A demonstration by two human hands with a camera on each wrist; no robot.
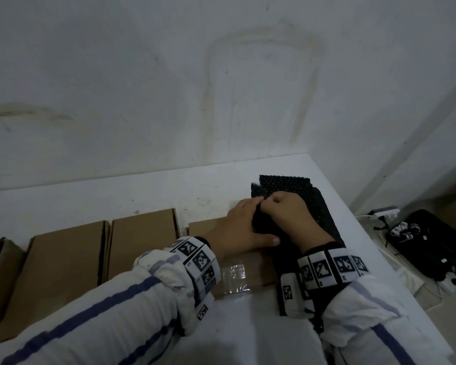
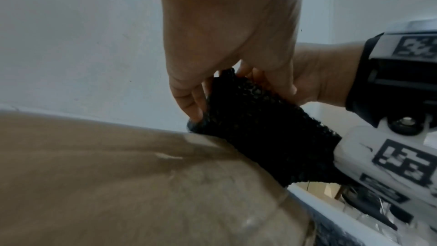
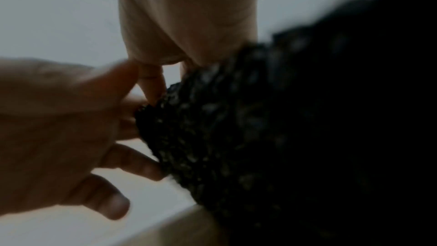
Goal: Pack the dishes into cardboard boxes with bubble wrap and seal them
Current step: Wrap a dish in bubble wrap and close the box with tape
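The left hand [image 1: 244,227] and right hand [image 1: 292,214] both pinch the near edge of the black bubble wrap [image 1: 295,185], which lies on the white table [image 1: 169,188] at 3 o'clock of the taped cardboard box [image 1: 253,275]; more boxes [image 1: 63,259] sit at 9 o'clock.

Bubble wrap [image 1: 298,191]: black, regular dot-like bubble pattern. Cardboard boxes [image 1: 63,259]: plain brown. Table [image 1: 169,188]: white. Wall [image 1: 142,88]: white, yellowish stains. Sleeves [image 1: 103,312]: white, blue stripes. Wrist bands [image 1: 198,262]: white, black square-code markers.
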